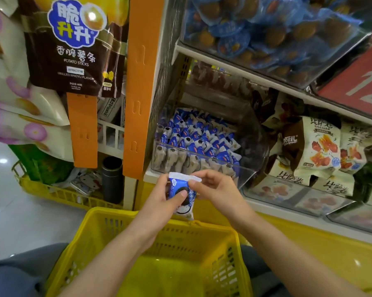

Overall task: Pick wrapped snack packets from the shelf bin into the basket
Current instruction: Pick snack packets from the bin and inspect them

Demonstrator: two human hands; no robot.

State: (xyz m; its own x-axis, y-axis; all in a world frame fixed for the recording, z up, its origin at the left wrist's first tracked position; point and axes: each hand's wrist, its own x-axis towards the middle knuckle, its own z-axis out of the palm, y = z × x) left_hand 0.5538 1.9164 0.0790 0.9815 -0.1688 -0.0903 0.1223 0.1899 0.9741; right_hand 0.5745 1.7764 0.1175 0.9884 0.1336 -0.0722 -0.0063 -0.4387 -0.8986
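- Blue-and-white wrapped snack packet [177, 187] was held just above the far rim of the yellow perforated plastic basket [107, 214], in front of and below the clear plastic shelf bin [202, 166].
- Left hand [159, 200] had a closed grip on it, thumb across the printed front and fingers curled behind.
- Right hand [215, 189] pinched the white crimped top edge between thumb and forefinger.
- It looked light, with a thin, glossy, probably slick film wrapper. The dark round biscuit pictured on it suggested brittle contents that a hard squeeze could crack.
- The best hold seemed to be a light one on the flat faces, or on the likely stiffer crimped end seams.
- Many matching packets [193, 136] lay heaped in the bin; none showed on the visible part of the basket floor.
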